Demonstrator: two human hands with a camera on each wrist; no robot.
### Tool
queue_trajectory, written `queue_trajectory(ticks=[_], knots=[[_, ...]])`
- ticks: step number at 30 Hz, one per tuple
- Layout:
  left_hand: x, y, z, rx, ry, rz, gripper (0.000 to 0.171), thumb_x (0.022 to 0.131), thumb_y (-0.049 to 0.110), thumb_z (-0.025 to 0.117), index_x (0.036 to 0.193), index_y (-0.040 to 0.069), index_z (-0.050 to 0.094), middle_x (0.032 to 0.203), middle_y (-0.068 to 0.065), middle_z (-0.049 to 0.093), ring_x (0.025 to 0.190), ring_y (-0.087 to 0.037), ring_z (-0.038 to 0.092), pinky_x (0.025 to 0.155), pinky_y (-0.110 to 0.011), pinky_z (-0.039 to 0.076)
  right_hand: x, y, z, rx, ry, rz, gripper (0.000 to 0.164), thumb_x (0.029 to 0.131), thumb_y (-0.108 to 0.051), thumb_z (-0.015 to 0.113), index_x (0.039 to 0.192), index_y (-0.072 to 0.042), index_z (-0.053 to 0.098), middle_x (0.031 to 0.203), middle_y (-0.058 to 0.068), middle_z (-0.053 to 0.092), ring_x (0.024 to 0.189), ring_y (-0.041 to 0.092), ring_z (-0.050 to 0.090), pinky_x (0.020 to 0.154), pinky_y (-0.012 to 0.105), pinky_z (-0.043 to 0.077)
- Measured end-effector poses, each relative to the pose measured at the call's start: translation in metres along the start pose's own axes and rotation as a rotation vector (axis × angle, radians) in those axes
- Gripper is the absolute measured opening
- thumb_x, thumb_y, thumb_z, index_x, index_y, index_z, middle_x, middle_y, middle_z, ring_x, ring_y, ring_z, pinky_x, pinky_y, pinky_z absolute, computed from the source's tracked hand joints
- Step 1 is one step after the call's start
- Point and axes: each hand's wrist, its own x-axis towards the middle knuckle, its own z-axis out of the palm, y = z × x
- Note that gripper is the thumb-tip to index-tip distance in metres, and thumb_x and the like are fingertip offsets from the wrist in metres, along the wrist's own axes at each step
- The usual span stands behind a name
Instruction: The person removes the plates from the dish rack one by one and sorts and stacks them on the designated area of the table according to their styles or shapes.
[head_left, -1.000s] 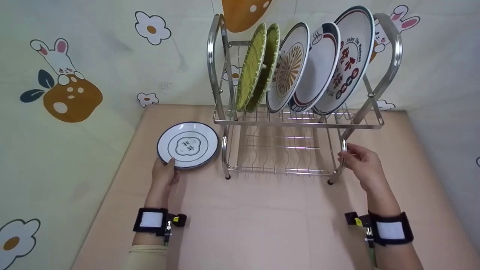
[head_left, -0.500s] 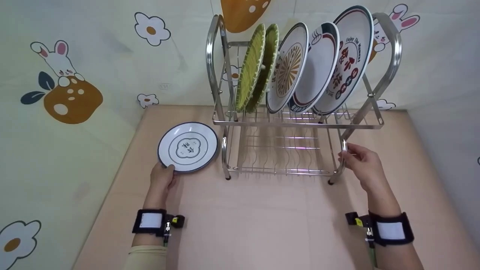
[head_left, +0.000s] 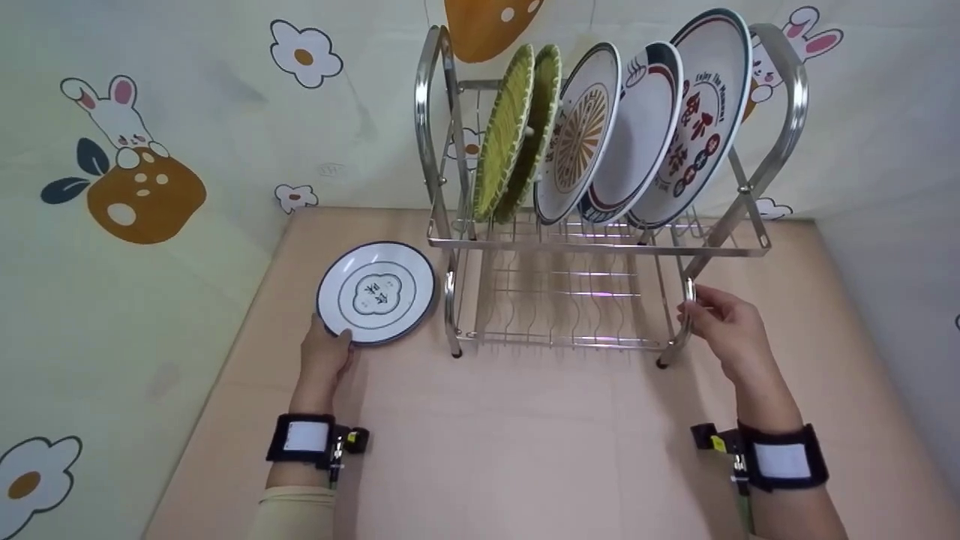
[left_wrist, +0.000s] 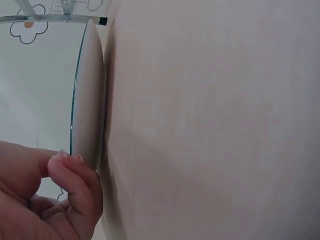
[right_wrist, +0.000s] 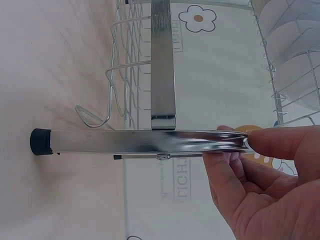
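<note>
My left hand (head_left: 326,354) pinches the near left rim of a white plate (head_left: 409,281) with a blue edge and a printed centre. In the left wrist view the thumb lies over the rim of the plate (left_wrist: 86,100) and curled fingers sit under it; the plate lies flat, low at the tabletop. With thumb and fingers, my right hand (head_left: 727,330) grips the right front leg of a two-tier metal dish rack (head_left: 600,250). The right wrist view shows that rack leg (right_wrist: 110,141) between thumb and fingers.
Upright in the rack's top tier stand two green leaf-like plates (head_left: 504,139), a sunburst plate (head_left: 579,142), a dark-banded plate (head_left: 634,150) and a large plate (head_left: 701,112) with red print. The lower tier (head_left: 562,300) shows bare wires. A patterned wall covering (head_left: 225,300) borders the table (head_left: 487,450).
The left hand and the plate's near edge have shifted slightly toward me, and the plate has turned a little. The right hand and the rack stay in place.
</note>
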Motion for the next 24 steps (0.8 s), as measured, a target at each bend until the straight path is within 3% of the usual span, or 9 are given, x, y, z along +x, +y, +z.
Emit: queue_trajectory(ticks=[4,7,10,12,13,16,17,21,24], knots=[[0.0,0.004,-0.001,0.01,-0.033,-0.035,0.067,0.09,0.015,0.039,0.138,-0.001,-0.006,0.137,-0.029,0.017,0.083,-0.024,0.054,0.054,-0.022,0.045,0.0,0.001,-0.001,0.007,0.004,-0.008,0.04,0.09,-0.009,0.046,0.123,0.012,0.039,0.098,0.02,0.052,0.083,0.011,0.058,0.074,0.021,0.048],[-0.002,0.003,-0.002,-0.013,-0.05,-0.038,0.068,0.091,0.016,0.039,0.138,0.0,-0.006,0.131,-0.029,0.027,0.065,-0.016,0.053,0.05,-0.022,0.045,0.0,0.001,-0.001,0.012,0.001,-0.004,0.04,0.09,-0.01,0.046,0.123,0.012,0.039,0.098,0.019,0.053,0.083,0.011,0.058,0.074,0.021,0.048],[-0.004,0.003,-0.004,-0.04,-0.076,-0.059,0.071,0.091,0.021,0.041,0.138,0.002,-0.01,0.122,-0.029,0.038,0.058,-0.013,0.052,0.053,-0.027,0.048,0.0,0.001,0.0,0.024,-0.004,0.001,0.04,0.09,-0.009,0.046,0.123,0.012,0.039,0.098,0.02,0.053,0.083,0.012,0.059,0.075,0.022,0.048],[-0.007,0.003,-0.006,-0.028,-0.092,-0.077,0.076,0.091,0.026,0.041,0.136,0.004,-0.016,0.127,-0.031,0.032,0.077,-0.025,0.059,0.071,-0.038,0.049,0.0,0.0,0.001,0.022,-0.004,0.003,0.039,0.09,-0.009,0.046,0.123,0.011,0.039,0.098,0.02,0.053,0.083,0.012,0.059,0.075,0.022,0.048],[-0.008,0.004,-0.007,-0.002,-0.09,-0.085,0.078,0.091,0.028,0.041,0.136,0.005,-0.019,0.13,-0.032,0.027,0.091,-0.031,0.056,0.079,-0.042,0.046,0.0,0.0,0.001,0.021,-0.003,0.003,0.039,0.09,-0.009,0.046,0.123,0.011,0.039,0.098,0.02,0.053,0.083,0.013,0.059,0.075,0.022,0.048],[-0.012,0.008,-0.009,0.1,-0.024,-0.069,0.083,0.089,0.033,0.043,0.134,0.007,-0.022,0.138,-0.031,0.008,0.118,-0.042,0.032,0.093,-0.05,0.033,-0.001,0.0,0.001,0.016,-0.001,0.003,0.039,0.09,-0.01,0.047,0.123,0.01,0.04,0.099,0.021,0.052,0.084,0.014,0.058,0.075,0.021,0.048],[-0.013,0.01,-0.009,0.116,0.008,-0.054,0.084,0.089,0.033,0.043,0.134,0.009,-0.023,0.139,-0.031,0.005,0.122,-0.045,0.023,0.094,-0.052,0.03,-0.001,-0.001,0.001,0.013,0.0,0.005,0.04,0.09,-0.011,0.047,0.123,0.01,0.04,0.1,0.021,0.052,0.085,0.014,0.058,0.075,0.021,0.048],[-0.02,0.021,-0.007,0.119,0.152,0.074,0.081,0.089,0.033,0.045,0.137,0.013,-0.017,0.131,-0.03,0.026,0.107,-0.039,0.043,0.078,-0.046,0.042,-0.002,-0.001,0.001,0.003,-0.004,0.01,0.042,0.091,-0.014,0.046,0.125,0.009,0.039,0.102,0.021,0.051,0.085,0.013,0.058,0.075,0.02,0.048],[-0.027,0.033,0.0,0.031,0.187,0.228,0.074,0.09,0.033,0.045,0.14,0.014,-0.006,0.114,-0.019,0.04,0.095,-0.027,0.047,0.071,-0.036,0.044,-0.002,0.0,0.0,0.004,-0.006,0.011,0.042,0.091,-0.014,0.046,0.125,0.009,0.038,0.102,0.021,0.052,0.085,0.012,0.058,0.075,0.019,0.048]])
